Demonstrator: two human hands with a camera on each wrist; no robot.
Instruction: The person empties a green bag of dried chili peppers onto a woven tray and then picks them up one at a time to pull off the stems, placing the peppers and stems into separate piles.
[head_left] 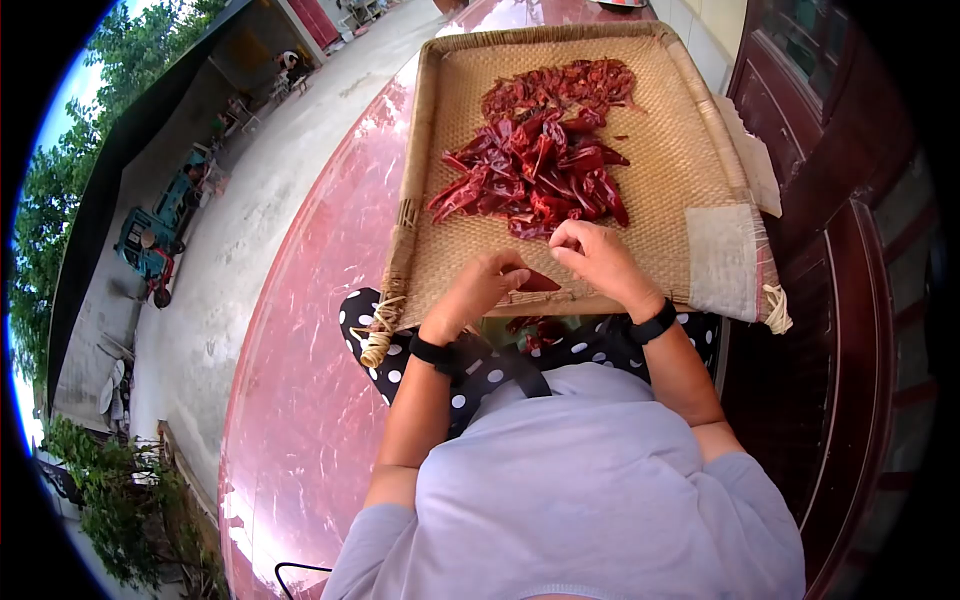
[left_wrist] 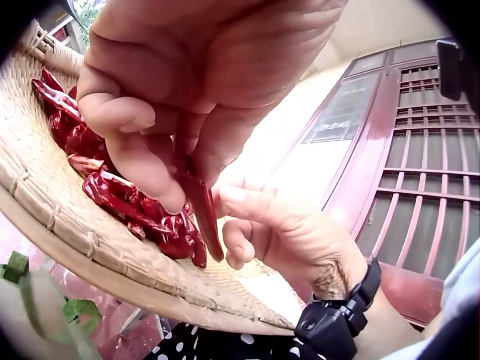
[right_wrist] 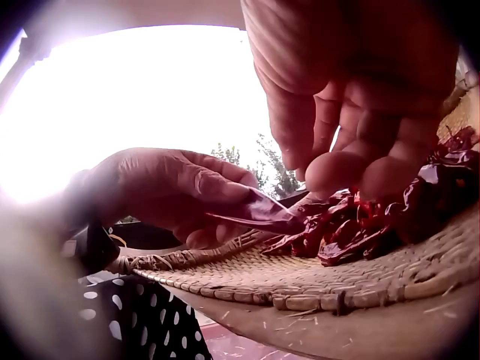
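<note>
My left hand (head_left: 484, 290) pinches one dark red dried pepper (head_left: 540, 282) between thumb and fingers, low over the near part of the woven tray (head_left: 655, 75). In the left wrist view this pepper (left_wrist: 202, 214) hangs down from the fingertips. To its right, my right hand (head_left: 605, 262) hovers by the near edge of the whole red peppers (head_left: 540, 165), its fingers curled and thumb drawn in. Nothing shows in the right hand (right_wrist: 360, 112) in the right wrist view. Behind the whole peppers lies a heap of smaller red pieces (head_left: 575, 85).
The tray rests over the person's lap, on polka-dot cloth (head_left: 480, 375). A pale cloth patch (head_left: 722, 262) covers its near right corner. A red glossy table (head_left: 330, 260) extends to the left and beyond. Dark red wooden doors (head_left: 800, 300) stand on the right. More red pieces show below the tray's near edge.
</note>
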